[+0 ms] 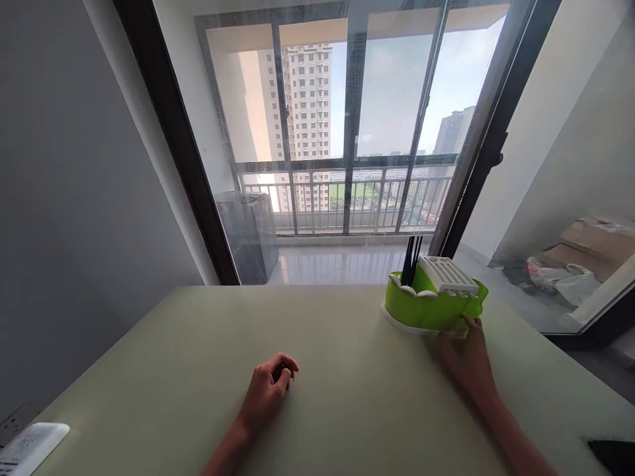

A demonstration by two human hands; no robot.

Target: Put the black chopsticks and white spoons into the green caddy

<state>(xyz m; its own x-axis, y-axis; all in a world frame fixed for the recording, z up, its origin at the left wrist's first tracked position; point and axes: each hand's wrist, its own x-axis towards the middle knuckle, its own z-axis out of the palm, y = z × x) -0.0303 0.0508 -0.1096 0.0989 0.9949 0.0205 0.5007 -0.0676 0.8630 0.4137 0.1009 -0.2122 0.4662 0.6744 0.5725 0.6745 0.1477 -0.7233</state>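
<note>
Daylight from straight ahead, backlit view

You face a bright window (pixel 347 132) whose sky is nearly washed out, so the walls look dim and grey. The bench (pixel 347 396) takes soft, even light with faint shadows under your hands. Straight frames lean outward at the edges; the picture stays sharp.

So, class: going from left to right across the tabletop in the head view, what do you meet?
White device at the left edge → left hand, loosely curled → green holder with black sticks → right hand touching the holder → dark object at the right corner.
</note>
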